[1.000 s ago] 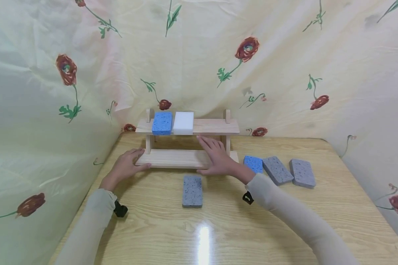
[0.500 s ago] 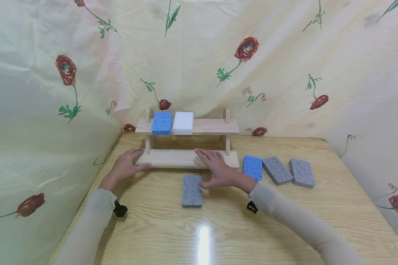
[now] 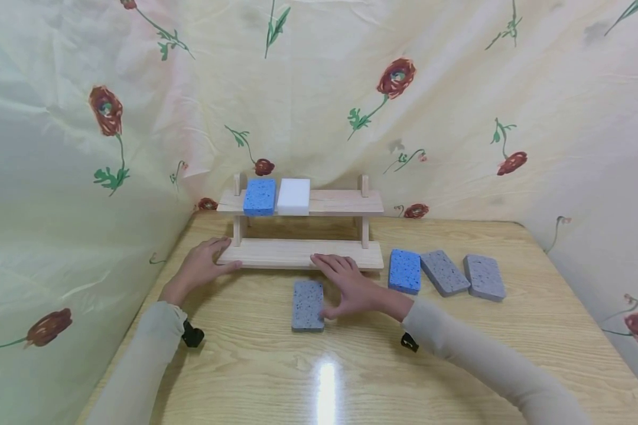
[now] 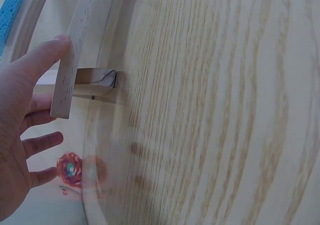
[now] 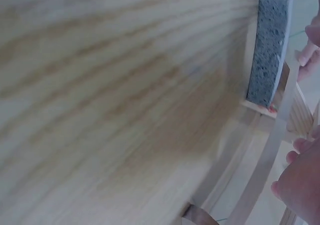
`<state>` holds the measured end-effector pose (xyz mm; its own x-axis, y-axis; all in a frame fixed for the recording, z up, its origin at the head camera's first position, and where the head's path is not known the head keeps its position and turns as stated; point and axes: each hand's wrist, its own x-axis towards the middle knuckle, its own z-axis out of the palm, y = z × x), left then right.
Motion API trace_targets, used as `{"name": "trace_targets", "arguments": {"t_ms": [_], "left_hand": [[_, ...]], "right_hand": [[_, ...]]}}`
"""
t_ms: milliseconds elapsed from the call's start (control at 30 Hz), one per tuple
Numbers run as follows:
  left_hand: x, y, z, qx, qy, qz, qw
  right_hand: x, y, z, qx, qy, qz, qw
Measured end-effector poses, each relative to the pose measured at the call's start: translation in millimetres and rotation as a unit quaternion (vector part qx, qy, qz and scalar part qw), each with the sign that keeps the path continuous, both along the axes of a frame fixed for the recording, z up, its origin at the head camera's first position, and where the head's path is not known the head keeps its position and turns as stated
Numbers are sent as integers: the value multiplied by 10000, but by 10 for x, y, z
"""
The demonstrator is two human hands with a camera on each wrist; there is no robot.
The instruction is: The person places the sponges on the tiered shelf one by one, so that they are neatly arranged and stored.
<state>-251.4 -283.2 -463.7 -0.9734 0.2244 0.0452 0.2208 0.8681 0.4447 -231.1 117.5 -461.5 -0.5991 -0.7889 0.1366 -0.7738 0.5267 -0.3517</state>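
Observation:
A two-tier wooden shelf [image 3: 260,254] stands at the back of the table. My left hand [image 3: 201,264] holds the left end of its lower board; in the left wrist view the thumb [image 4: 47,57] lies at the board's front edge, with fingers behind it. A grey speckled sponge [image 3: 308,307] lies flat in front of the shelf. My right hand [image 3: 351,292] spreads its fingers above the table at the sponge's right, the thumb by its right edge. Whether thumb and sponge touch, I cannot tell. The upper tier bears a blue sponge [image 3: 259,197] and a white sponge [image 3: 293,197].
Right of the shelf lie another blue sponge [image 3: 404,271] and two more grey sponges, one tilted [image 3: 445,273] and one at the far right [image 3: 484,277]. Flower-printed cloth [image 3: 319,88] hangs behind the table and along both sides.
My right hand has come down from the right part of the shelf toward the front, to the right side of the grey sponge. The left hand has stayed on the shelf.

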Motion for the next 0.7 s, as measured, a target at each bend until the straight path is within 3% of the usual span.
{"name": "trace_targets", "arguments": {"t_ms": [700], "left_hand": [[7, 6, 8, -43, 33, -32, 10000]], "right_hand": [[156, 18, -99, 169, -68, 190, 9997]]}}
